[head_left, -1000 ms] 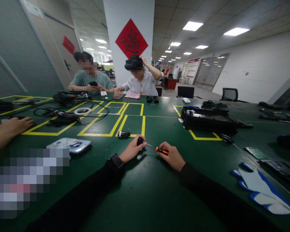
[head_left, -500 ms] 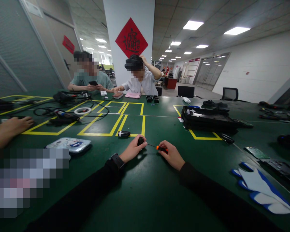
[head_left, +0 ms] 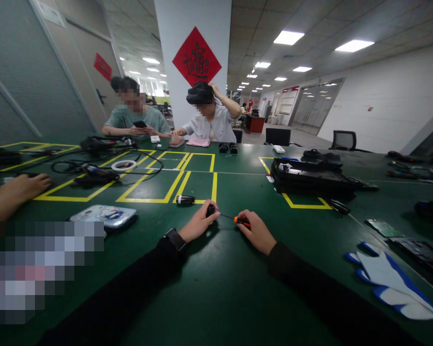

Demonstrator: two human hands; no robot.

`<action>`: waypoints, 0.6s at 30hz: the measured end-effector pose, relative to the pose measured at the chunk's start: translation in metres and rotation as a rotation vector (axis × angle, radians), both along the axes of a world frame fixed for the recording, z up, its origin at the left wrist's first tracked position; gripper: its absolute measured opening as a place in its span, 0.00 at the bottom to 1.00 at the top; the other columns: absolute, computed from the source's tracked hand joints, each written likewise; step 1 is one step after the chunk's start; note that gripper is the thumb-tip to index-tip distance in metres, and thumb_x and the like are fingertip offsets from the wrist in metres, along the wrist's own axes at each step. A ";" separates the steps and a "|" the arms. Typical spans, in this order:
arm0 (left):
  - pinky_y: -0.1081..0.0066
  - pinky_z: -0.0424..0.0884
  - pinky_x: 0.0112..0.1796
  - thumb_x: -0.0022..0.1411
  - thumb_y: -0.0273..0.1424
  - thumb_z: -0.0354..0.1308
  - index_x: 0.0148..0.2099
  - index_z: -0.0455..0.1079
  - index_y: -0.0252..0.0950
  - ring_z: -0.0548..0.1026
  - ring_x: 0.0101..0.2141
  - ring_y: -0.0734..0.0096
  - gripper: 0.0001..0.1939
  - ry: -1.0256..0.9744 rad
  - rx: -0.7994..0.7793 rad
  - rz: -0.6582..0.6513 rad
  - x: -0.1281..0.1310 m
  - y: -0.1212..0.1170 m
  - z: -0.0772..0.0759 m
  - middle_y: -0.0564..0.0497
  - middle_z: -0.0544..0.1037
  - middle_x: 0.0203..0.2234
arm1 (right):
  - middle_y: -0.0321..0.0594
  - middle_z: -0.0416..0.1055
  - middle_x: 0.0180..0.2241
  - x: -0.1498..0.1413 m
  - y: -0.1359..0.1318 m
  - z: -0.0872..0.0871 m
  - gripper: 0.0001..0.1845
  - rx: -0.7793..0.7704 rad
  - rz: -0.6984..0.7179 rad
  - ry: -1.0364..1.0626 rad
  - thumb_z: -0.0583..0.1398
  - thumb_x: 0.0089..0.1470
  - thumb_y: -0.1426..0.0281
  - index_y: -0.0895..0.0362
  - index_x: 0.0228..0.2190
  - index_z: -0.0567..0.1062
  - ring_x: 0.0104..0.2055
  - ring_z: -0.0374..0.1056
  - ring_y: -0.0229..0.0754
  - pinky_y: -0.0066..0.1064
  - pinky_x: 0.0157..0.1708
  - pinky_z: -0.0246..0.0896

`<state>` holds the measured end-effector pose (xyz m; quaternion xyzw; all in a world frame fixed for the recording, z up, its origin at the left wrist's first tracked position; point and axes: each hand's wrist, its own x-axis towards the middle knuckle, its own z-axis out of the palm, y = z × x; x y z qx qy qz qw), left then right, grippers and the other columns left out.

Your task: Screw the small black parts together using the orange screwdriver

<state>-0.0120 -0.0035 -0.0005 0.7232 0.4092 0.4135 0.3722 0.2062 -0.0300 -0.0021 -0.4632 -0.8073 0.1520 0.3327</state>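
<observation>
My left hand (head_left: 199,223), with a dark watch at its wrist, is closed around a small black rounded part (head_left: 210,210); most of that part is hidden by the fingers. In my right hand (head_left: 257,232) is a screwdriver (head_left: 242,222) with an orange and black handle. Its thin shaft points left and its tip meets the black part or lies right beside it; I cannot tell which. Just beyond my left hand, a black cylinder with a white band (head_left: 185,200) lies on the green table (head_left: 216,298).
To the left are a phone-like item with a patterned cover (head_left: 106,216), another person's hand (head_left: 23,187) and black cables (head_left: 94,170). Black housings (head_left: 310,175) stand at the right, with a white-blue glove (head_left: 391,281) nearer. Two people sit across the table.
Hardly anything differs. Both hands keep their hold in the same place, and the screwdriver handle looks slightly turned in my right hand.
</observation>
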 end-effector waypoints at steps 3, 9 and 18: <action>0.73 0.63 0.33 0.58 0.36 0.50 0.40 0.61 0.37 0.65 0.30 0.75 0.10 -0.004 0.022 -0.006 0.000 0.000 0.001 0.54 0.66 0.31 | 0.42 0.66 0.36 -0.001 -0.001 0.002 0.08 0.038 0.010 -0.016 0.52 0.56 0.70 0.57 0.37 0.68 0.40 0.60 0.41 0.35 0.42 0.56; 0.74 0.63 0.32 0.58 0.36 0.50 0.39 0.60 0.37 0.64 0.29 0.75 0.10 0.008 0.016 -0.014 0.000 0.000 0.000 0.54 0.66 0.29 | 0.42 0.65 0.36 0.000 0.000 0.000 0.07 0.042 0.034 0.013 0.52 0.55 0.72 0.57 0.36 0.69 0.40 0.61 0.41 0.35 0.42 0.56; 0.75 0.62 0.30 0.57 0.37 0.50 0.39 0.59 0.37 0.64 0.26 0.77 0.11 -0.011 -0.011 -0.010 0.001 -0.003 0.002 0.56 0.66 0.28 | 0.42 0.66 0.37 -0.001 0.003 -0.002 0.10 0.030 -0.009 0.057 0.51 0.56 0.70 0.57 0.38 0.69 0.41 0.61 0.41 0.36 0.44 0.56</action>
